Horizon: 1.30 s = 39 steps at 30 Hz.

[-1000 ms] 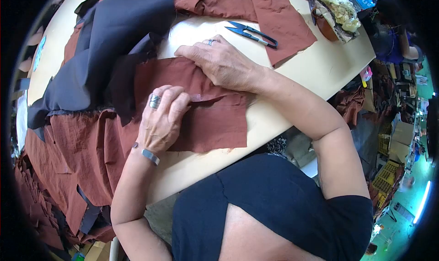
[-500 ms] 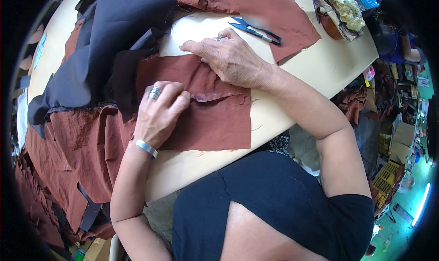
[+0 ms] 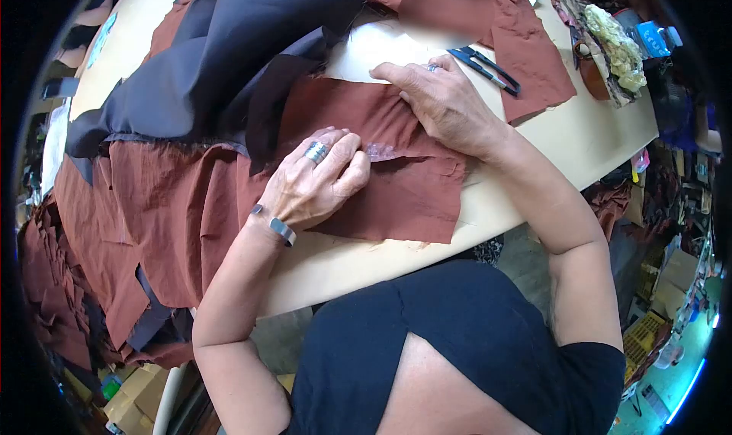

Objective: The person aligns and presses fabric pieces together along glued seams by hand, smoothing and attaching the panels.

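A reddish-brown cloth piece [image 3: 404, 202] lies on the cream table, with a folded slit or seam across its middle that shows a paler edge. My left hand [image 3: 316, 177], wearing a wide ring and a metal cuff, has its fingers curled down on the cloth at the left end of that slit. Above and to the right, my right hand [image 3: 450, 103] grips the upper right part of the cloth, its index finger pointing left. Creases run from under it. Both hands' fingertips are partly hidden.
Dark grey fabric [image 3: 229, 46] and more brown cloth [image 3: 152, 206] cover the table's left side. Blue-and-black thread snips [image 3: 488, 70] lie beyond my right hand, by another brown piece [image 3: 534, 61]. A bottle [image 3: 653, 40] and crumpled material [image 3: 614, 50] sit at the far right corner.
The whole view has shifted, so the table and hands appear farther right. Both hands stay on the same cloth, which looks more creased near my right hand.
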Tool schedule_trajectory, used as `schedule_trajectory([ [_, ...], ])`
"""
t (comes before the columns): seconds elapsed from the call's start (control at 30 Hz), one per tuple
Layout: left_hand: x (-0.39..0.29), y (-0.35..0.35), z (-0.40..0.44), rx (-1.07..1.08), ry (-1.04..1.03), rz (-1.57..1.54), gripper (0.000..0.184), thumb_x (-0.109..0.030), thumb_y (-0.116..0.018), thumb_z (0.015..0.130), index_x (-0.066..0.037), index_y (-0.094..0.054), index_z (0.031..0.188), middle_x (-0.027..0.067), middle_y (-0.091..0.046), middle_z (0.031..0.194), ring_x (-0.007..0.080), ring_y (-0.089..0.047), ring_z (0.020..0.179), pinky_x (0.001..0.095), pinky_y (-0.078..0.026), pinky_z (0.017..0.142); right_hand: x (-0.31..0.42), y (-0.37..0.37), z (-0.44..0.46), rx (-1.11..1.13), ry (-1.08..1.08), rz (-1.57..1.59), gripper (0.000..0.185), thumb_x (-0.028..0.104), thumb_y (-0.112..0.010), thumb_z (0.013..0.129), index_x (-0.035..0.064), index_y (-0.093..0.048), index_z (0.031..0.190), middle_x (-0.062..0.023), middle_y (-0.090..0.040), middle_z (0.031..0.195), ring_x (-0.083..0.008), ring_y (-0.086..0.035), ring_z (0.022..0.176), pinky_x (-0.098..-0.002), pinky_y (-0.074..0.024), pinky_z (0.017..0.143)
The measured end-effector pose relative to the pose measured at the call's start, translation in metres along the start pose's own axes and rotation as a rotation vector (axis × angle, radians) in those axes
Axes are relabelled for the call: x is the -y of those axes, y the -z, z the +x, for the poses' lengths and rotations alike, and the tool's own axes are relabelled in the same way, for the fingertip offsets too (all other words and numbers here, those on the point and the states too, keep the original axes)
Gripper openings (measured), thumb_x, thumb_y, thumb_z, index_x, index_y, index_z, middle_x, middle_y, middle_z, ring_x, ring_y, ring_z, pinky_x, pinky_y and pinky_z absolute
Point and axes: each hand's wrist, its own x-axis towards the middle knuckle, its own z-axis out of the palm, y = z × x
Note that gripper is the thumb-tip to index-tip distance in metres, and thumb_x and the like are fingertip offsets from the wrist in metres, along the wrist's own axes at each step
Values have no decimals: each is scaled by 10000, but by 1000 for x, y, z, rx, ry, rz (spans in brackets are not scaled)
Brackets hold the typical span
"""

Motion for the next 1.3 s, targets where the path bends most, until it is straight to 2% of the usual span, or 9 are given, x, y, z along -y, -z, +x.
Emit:
schedule_trajectory([
  [0.1,4,-4,-6,-48,104,-93,211,-105,-566,735,-50,-531,936,117,-579,1016,263,-600,937,362,-508,816,-1,-4,-1,-17,-28,39,384,39,-500,812,123,-515,1186,-44,-638,943,-171,-605,757,-325,-374,759],
  [0.2,2,-5,-8,-73,203,-266,195,-47,-571,771,-30,-526,960,124,-578,1023,286,-593,935,354,-499,803,4,4,-1,39,-65,73,437,-40,-588,773,89,-525,1186,-77,-633,1050,-250,-588,832,-354,-412,800],
  [0.33,-3,3,-4,-83,399,-329,173,-21,-589,778,-24,-538,943,123,-574,1015,292,-581,928,357,-487,794,2,7,-3,27,-93,81,438,-29,-613,761,93,-538,1175,-68,-614,1096,-260,-576,821,-346,-429,773],
  [0.53,4,3,-3,0,307,-300,164,-41,-602,757,-60,-563,916,101,-555,931,280,-561,868,357,-469,733,4,8,0,34,-132,73,454,-4,-637,756,98,-536,1187,-57,-607,1127,-241,-576,807,-342,-424,780],
  [0.7,4,3,-2,69,252,-165,138,-94,-560,767,-68,-561,902,74,-549,960,241,-551,905,356,-444,785,10,3,5,68,-178,99,461,20,-643,767,110,-528,1204,-46,-615,1141,-207,-602,822,-339,-407,796],
  [0.8,-1,5,-3,64,143,-51,141,-113,-529,774,-68,-557,904,65,-548,989,230,-547,923,362,-433,820,3,-6,4,-26,-95,77,361,48,-550,835,146,-537,1183,-38,-668,918,-173,-612,776,-321,-375,763],
  [0.9,-1,8,-7,51,114,-85,197,-103,-523,769,-60,-539,960,76,-550,1003,244,-548,933,354,-443,823,4,-1,4,76,-107,59,437,-4,-623,776,122,-549,1188,-49,-630,1119,-196,-619,872,-332,-408,798],
  [1.13,-2,10,-8,-6,420,-271,275,-24,-590,749,-48,-539,1018,117,-547,995,297,-560,912,361,-484,765,6,3,13,34,-172,136,496,-2,-619,777,124,-500,1242,-74,-641,895,-221,-596,721,-338,-418,756],
  [1.3,4,10,-8,14,348,-269,179,-16,-586,739,-64,-585,912,109,-550,974,286,-562,899,361,-486,751,14,1,30,120,-356,329,541,29,-629,784,138,-455,1284,-90,-588,730,-221,-579,678,-344,-414,746],
])
